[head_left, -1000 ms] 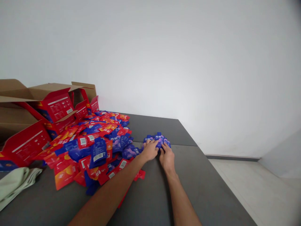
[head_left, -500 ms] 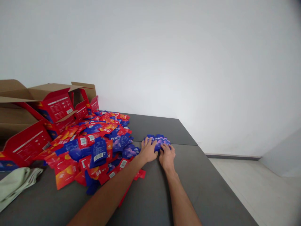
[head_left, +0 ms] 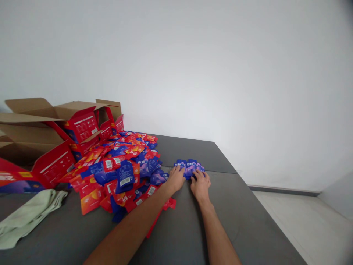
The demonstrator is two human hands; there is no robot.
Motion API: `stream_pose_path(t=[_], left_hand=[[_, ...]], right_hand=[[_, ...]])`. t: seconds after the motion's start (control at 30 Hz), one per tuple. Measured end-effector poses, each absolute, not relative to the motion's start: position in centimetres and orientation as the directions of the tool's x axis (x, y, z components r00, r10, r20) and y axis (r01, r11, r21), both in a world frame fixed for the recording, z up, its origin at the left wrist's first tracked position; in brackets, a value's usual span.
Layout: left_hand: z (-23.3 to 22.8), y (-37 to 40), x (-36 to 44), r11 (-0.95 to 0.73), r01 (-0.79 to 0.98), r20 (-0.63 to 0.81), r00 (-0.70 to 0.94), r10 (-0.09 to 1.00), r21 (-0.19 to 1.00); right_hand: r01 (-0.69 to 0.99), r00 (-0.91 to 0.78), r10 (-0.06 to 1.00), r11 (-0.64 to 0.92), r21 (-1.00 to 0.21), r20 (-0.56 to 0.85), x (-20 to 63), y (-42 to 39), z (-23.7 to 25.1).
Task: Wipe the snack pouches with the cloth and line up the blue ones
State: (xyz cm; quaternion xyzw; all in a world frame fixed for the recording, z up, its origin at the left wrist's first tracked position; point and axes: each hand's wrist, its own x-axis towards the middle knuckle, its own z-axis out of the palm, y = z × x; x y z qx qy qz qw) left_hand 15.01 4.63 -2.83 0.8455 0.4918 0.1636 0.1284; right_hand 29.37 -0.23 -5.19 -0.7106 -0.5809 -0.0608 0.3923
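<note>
Several small blue packets (head_left: 189, 169) with purple fruit pictures lie side by side on the dark table, their printed fronts up. My left hand (head_left: 175, 179) rests at the left part of this row, fingers stretched over the lower edge of the packets. Against the right end lies my right hand (head_left: 200, 186), its fingers bent a little and apart, fingertips on the packets. Neither hand is closed round a packet. The hands hide part of the row. Left of my left forearm spreads a large loose pile of red and blue packets (head_left: 125, 176).
Open red cardboard boxes (head_left: 56, 165) stand at the left behind the pile. A folded pale green cloth (head_left: 30, 217) lies at the table's left front. The grey table (head_left: 234, 217) has a seam across it, a white wall behind, and its right edge beside the floor.
The whole view has shifted, so things appear further right. My fingers have drawn back slightly from over the blue packets, and more of the packets' fronts shows.
</note>
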Motion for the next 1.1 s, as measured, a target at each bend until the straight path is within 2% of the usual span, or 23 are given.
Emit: stream_pose_path(t=[0.17, 0.37, 0.47, 0.63, 0.87, 1.0, 1.1], left_hand=[[-1.0, 3.9, 11.7, -0.462, 0.823, 0.23, 0.404, 0.885, 0.331], [-1.2, 2.4, 6.4, -0.333, 0.91, 0.169, 0.298, 0.94, 0.247], [-1.8, 1.5, 5.5, -0.34, 0.9, 0.165, 0.304, 0.938, 0.271], [-2.1, 0.7, 5.3, -0.309, 0.898, 0.152, 0.274, 0.95, 0.313], [-2.3, 0.1, 4.0, -0.426, 0.827, 0.149, 0.4, 0.904, 0.367], [-1.7, -0.7, 4.2, -0.447, 0.827, 0.089, 0.445, 0.891, 0.34], [-1.2, -1.1, 4.5, -0.456, 0.826, 0.107, 0.447, 0.888, 0.333]], right_hand=[[0.879, 0.286, 0.763, 0.033, -0.476, 0.58, 28.6, -0.5, -4.2], [0.887, 0.118, 0.798, 0.183, -0.424, 0.591, 26.0, -1.0, -3.6], [0.874, 0.035, 0.827, 0.247, -0.418, 0.561, 24.7, -1.6, -3.4], [0.868, -0.01, 0.856, 0.265, -0.42, 0.518, 23.7, -2.2, -3.3], [0.856, -0.066, 0.868, 0.303, -0.42, 0.492, 23.3, -2.4, -3.5], [0.849, -0.092, 0.874, 0.319, -0.421, 0.478, 23.1, -2.5, -3.6], [0.82, -0.118, 0.88, 0.348, -0.455, 0.46, 23.0, -2.6, -3.6]])
